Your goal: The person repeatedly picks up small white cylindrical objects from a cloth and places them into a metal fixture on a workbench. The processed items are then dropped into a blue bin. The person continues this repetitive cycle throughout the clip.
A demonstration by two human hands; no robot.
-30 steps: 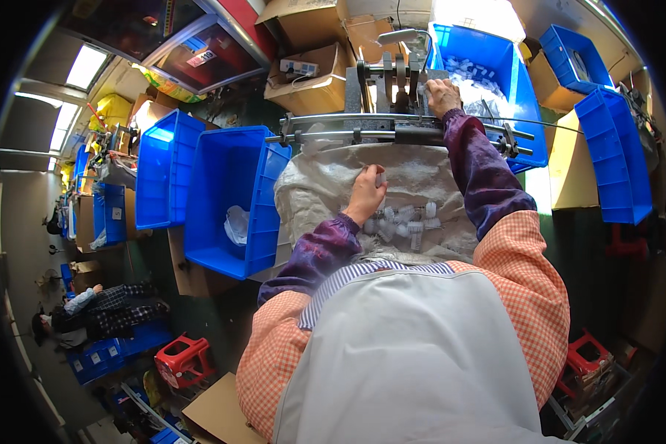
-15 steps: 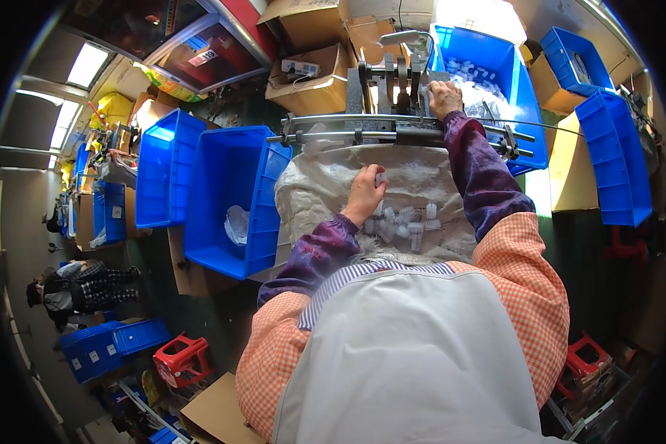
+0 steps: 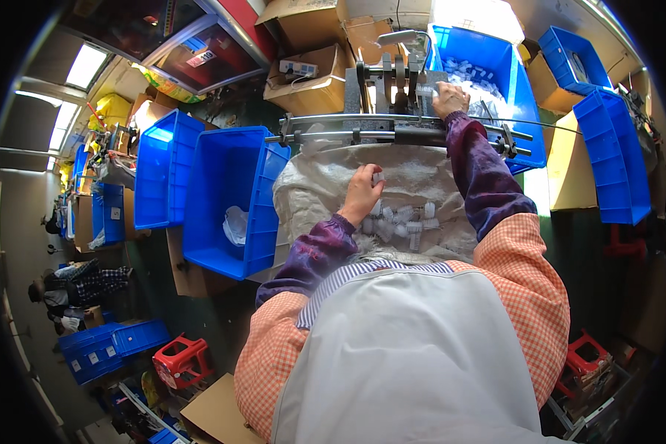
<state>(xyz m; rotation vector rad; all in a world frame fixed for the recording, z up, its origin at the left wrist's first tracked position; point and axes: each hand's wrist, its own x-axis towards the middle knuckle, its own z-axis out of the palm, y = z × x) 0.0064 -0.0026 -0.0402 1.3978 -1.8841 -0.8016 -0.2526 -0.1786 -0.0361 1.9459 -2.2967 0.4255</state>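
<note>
My left hand is closed on a small white plastic part above a pile of several like parts lying in an open white woven sack in front of me. My right hand reaches forward to a grey metal machine on a steel frame and presses a small white part against it. Both forearms wear purple sleeves. Behind the machine a blue bin holds more white parts.
An empty blue bin with a scrap of white plastic stands left of the sack, with more blue bins beyond. Stacked blue bins stand right. Cardboard boxes sit behind. Another person is far left. Red stools are on the floor.
My left hand has lifted slightly with a part. The person at the far left has moved along the aisle. My right hand stays at the machine.
</note>
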